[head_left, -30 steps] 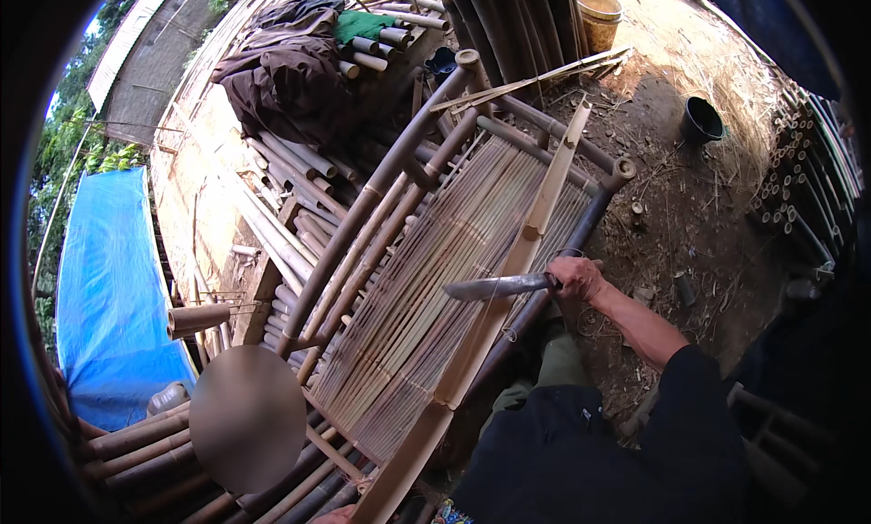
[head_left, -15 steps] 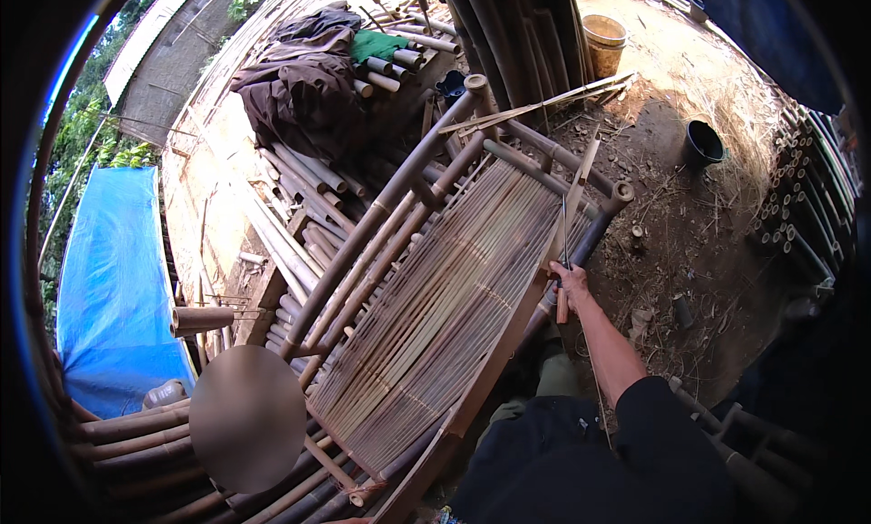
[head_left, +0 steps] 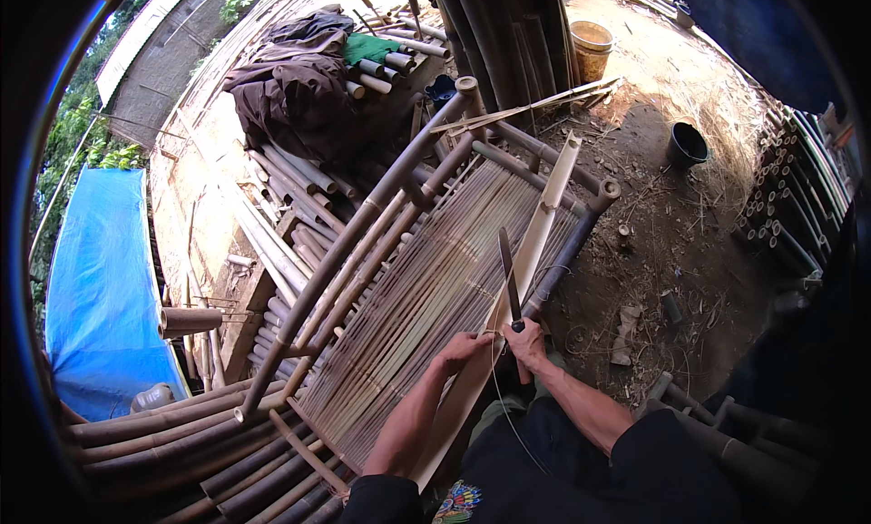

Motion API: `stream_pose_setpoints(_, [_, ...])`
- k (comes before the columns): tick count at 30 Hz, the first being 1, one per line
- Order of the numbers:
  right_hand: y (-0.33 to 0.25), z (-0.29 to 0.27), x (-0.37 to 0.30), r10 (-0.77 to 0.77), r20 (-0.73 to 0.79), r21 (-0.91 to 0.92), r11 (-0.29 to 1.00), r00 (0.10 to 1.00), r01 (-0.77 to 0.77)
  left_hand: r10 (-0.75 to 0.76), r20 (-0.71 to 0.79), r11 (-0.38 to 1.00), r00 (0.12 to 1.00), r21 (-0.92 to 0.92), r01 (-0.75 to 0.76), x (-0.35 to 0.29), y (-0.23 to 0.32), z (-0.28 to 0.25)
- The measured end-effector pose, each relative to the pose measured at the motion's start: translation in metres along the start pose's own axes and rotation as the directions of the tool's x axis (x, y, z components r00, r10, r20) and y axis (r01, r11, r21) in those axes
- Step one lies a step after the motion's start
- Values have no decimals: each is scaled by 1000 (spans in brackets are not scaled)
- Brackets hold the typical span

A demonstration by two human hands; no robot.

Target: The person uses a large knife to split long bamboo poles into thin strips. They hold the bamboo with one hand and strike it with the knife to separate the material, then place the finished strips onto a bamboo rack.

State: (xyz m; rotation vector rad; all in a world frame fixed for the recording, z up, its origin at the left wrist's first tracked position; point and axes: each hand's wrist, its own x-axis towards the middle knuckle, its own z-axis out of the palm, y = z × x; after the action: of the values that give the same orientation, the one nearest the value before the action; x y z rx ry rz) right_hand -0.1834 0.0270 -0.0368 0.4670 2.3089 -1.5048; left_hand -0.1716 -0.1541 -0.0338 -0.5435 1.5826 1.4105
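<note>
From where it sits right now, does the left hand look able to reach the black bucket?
Probably not: the black bucket stands on the ground well beyond the bamboo bench, and the split bamboo and the knife in the right hand lie between it and the left hand.

Ground point(head_left: 216, 184) at upper left's pretty much blown out by sun, the split bamboo point(head_left: 542, 223) gets softer light, lower right goes murky, and the curved fisheye edge shows bluish fringing.

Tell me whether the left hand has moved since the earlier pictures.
Yes: judged against the slatted bamboo bench, the left hand has moved up and right, from the bench's lower end toward its middle.
</note>
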Motion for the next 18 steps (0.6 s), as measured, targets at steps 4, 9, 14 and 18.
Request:
stream_pose_setpoints(4, [-3, -20, -12, -164, -14, -112, 981, 986, 162, 342, -55, 906, 938, 285, -314, -23, 1, 12])
stream_pose_setpoints(9, [-22, -85, -6, -622, 137, -539, 606, 771, 585, 444, -65, 808, 894, 460, -369, -88, 5, -1])
stream_pose_setpoints(14, [-75, -124, -23, -771, 269, -628, 314, 577, 712, 596, -20, 747, 803, 381, -545, -102, -27, -13])
stream_pose_setpoints(18, [-98, -207, 27, -792, -64, -803, 402, 607, 440, 670, 26, 620, 742, 531, -578, -116, -52, -3])
